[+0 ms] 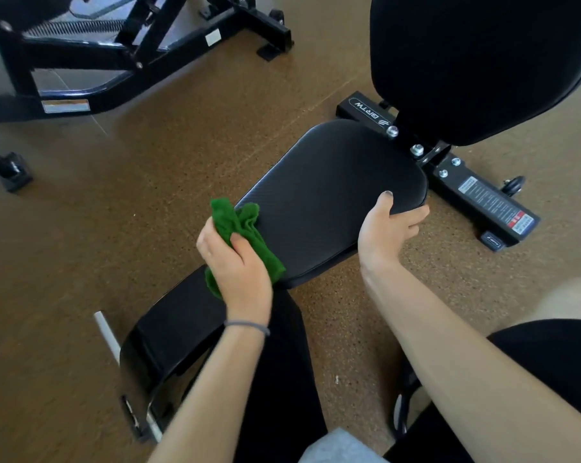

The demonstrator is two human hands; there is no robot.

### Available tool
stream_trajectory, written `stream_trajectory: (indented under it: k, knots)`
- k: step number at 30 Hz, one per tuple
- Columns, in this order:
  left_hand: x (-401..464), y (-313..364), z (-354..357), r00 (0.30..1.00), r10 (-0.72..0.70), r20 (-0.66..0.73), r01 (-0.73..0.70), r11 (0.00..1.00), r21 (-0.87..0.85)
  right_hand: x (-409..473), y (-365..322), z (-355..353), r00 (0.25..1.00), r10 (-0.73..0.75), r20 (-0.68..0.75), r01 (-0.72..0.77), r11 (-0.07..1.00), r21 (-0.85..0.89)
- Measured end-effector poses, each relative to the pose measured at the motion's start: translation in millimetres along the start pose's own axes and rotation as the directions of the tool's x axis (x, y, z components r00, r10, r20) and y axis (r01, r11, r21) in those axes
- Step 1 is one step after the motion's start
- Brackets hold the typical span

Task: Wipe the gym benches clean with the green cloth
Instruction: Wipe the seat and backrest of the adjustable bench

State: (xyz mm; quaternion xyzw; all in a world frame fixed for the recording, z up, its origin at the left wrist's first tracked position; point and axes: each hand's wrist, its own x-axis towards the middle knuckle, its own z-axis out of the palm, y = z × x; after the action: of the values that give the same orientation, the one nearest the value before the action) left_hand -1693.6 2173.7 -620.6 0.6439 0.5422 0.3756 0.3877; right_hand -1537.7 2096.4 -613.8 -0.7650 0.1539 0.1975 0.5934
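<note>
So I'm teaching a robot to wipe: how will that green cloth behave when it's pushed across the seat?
The green cloth is bunched in the left hand, so probably floppy and light. Its pile looks like terry, so it may drag on the textured seat pad, which the right hand grips.

2 hands (239,262), 1 green cloth (240,225), 1 bench (325,195) w/ 2 pads, 1 other machine (98,51).
</note>
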Motion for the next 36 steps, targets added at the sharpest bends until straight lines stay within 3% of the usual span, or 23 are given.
stream_trajectory:
  k: [5, 7, 10, 12, 16, 20, 23, 27, 31, 33, 36]
  knots:
    - [57, 10, 0, 0.967, -0.193, 0.165, 0.172, 0.976, 0.13, 1, 0, -1, 0.999, 0.029, 0.016, -0.029, 1.0, 0.002]
    - [43, 13, -2, 0.987, -0.094, 0.132, 0.065, 0.976, 0.207, 1, -2, -4, 0.997, 0.07, 0.032, -0.071, 0.996, 0.048]
    - [0, 5, -8, 0.945, 0.273, 0.178, -0.32, 0.881, 0.349, 3, -1, -11, 0.99, 0.117, 0.077, -0.128, 0.98, 0.153]
    - [-23, -2, -12, 0.832, 0.479, 0.28, -0.554, 0.732, 0.396, 4, -1, -15, 0.986, 0.135, 0.098, -0.155, 0.962, 0.227]
    - [-32, -6, -18, 0.556, 0.664, 0.5, -0.831, 0.422, 0.363, 5, -3, -23, 0.981, 0.152, 0.124, -0.187, 0.912, 0.365]
    - [-28, 2, -8, 0.257, 0.678, 0.688, -0.954, 0.067, 0.291, 5, -7, -30, 0.973, 0.17, 0.159, -0.223, 0.872, 0.436]
    - [-31, 16, 19, 0.142, 0.624, 0.769, -0.961, -0.099, 0.258, 3, -16, -38, 0.936, 0.276, 0.219, -0.348, 0.818, 0.458]
    - [-30, 41, 79, 0.123, 0.596, 0.793, -0.966, -0.111, 0.233, 15, -13, -49, 0.896, 0.35, 0.273, -0.438, 0.794, 0.421]
    - [-40, 62, 129, 0.217, 0.571, 0.792, -0.964, -0.004, 0.267, 26, -17, -61, 0.878, 0.377, 0.293, -0.474, 0.768, 0.432]
    - [-42, 63, 123, 0.242, 0.533, 0.811, -0.964, 0.035, 0.264, 26, -21, -65, 0.867, 0.387, 0.314, -0.493, 0.758, 0.428]
    - [-37, 47, 77, 0.192, 0.511, 0.838, -0.974, -0.003, 0.225, 24, -23, -64, 0.871, 0.375, 0.317, -0.483, 0.771, 0.415]
